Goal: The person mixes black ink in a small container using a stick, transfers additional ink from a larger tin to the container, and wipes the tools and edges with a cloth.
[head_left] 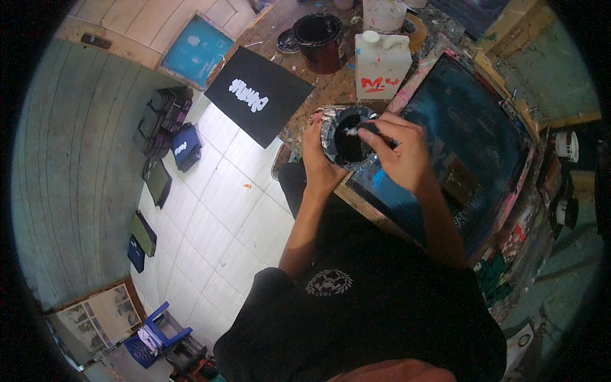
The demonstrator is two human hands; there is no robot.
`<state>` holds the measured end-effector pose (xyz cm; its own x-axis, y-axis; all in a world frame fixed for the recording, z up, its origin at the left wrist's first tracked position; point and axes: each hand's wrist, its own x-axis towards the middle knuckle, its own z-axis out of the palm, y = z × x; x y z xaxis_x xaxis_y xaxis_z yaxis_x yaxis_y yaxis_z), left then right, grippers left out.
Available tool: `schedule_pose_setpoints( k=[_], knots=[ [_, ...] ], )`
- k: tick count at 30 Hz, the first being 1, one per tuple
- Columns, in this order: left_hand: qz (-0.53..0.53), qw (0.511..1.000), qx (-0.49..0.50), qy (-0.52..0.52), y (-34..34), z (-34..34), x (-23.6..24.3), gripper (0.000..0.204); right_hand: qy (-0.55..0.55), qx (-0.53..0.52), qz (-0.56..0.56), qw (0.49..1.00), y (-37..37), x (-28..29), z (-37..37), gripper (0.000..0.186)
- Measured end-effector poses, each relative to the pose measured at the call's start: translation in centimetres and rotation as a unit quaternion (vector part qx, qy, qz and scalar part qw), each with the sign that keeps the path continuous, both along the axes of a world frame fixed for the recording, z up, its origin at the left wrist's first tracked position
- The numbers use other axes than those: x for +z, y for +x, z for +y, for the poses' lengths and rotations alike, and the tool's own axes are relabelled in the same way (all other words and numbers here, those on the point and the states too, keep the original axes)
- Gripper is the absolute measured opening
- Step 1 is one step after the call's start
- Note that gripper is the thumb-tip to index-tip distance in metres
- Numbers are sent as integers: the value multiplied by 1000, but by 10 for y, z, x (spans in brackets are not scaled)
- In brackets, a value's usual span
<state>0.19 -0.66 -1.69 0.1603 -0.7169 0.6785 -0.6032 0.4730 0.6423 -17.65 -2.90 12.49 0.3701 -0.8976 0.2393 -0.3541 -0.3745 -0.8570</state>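
Observation:
My left hand (320, 162) is wrapped around the side of a round tub (328, 135) crusted with grey and white paint. The tub is tilted so that its dark inside faces me. Over its mouth, my right hand (407, 149) has its thumb and fingers pinched together on something dark, with a small whitish bit by the fingertips. What exactly they grip is too hidden to name. Just right of the tub lies a large screen-printing frame (490, 127) with dark blue mesh. A black sheet with white lettering (245, 95) sticks out over the table edge on the left.
Behind the tub stand a white jerrycan (384, 63) and a dark red paint can (324, 54) on the stained table. Blue-meshed frame (196, 51) leans at the far left. Folded dark bags (186, 148) line the wall; a blue plastic chair (167, 326) stands lower left.

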Motion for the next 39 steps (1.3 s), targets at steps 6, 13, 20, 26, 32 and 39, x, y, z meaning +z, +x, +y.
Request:
schedule_pose_setpoints(
  k=[6, 13, 20, 26, 32, 39],
  knots=[
    [-42, 999, 15, 7, 0, 1, 6, 105, -47, -15, 50, 998, -4, -4, 0, 13],
    [-41, 999, 13, -2, 1, 2, 6, 105, -5, 42, 54, 998, -5, -8, 4, 14],
    [-39, 999, 21, 20, 0, 5, 8, 106, -110, -9, 45, 993, -4, -18, 3, 15],
    [-48, 999, 16, 19, -2, 4, 12, 105, -114, -66, 21, 991, -7, -18, 3, 16],
    [-35, 999, 14, 18, -3, 3, 11, 103, -62, -48, -43, 996, -5, -13, 5, 10],
    [-48, 999, 17, 8, -1, 2, 12, 102, -31, -31, -5, 999, -5, -10, 6, 13]
  ],
)
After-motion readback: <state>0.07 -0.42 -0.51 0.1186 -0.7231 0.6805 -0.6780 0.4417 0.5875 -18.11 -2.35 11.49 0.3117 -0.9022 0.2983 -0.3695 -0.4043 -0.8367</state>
